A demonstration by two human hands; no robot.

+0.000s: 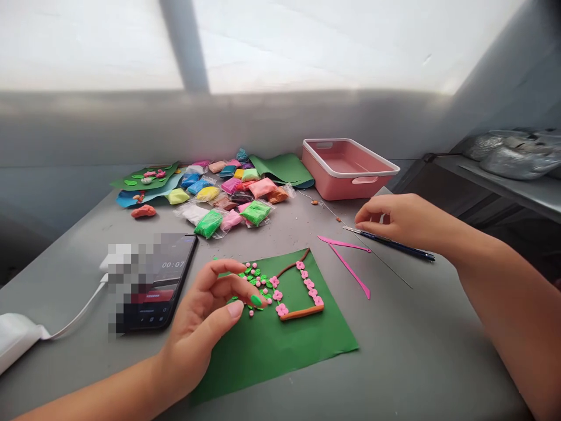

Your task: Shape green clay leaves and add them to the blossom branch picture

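My left hand [205, 321] hovers over the left side of a green sheet [280, 351], its fingers curled with small gaps between them. A small green clay leaf [256, 300] sits on one fingertip, close to the thumb. Beneath, the sheet bears pink clay flowers [310, 284], little green leaves, pink balls, a brown clay stem [287, 269] and an orange-brown clay bar [302, 313]. My right hand [394, 219] is low over the table at the right, fingers bent together beside dark-handled brushes [398, 244]. What its fingertips may hold is hidden.
Two pink modelling tools [348, 272] and a thin metal rod [390, 269] lie right of the sheet. Behind are several bagged clay packs [208, 224], a pink basket [350, 181] and an orange-red clay lump [143, 211]. A phone [175, 286] with a cable lies left.
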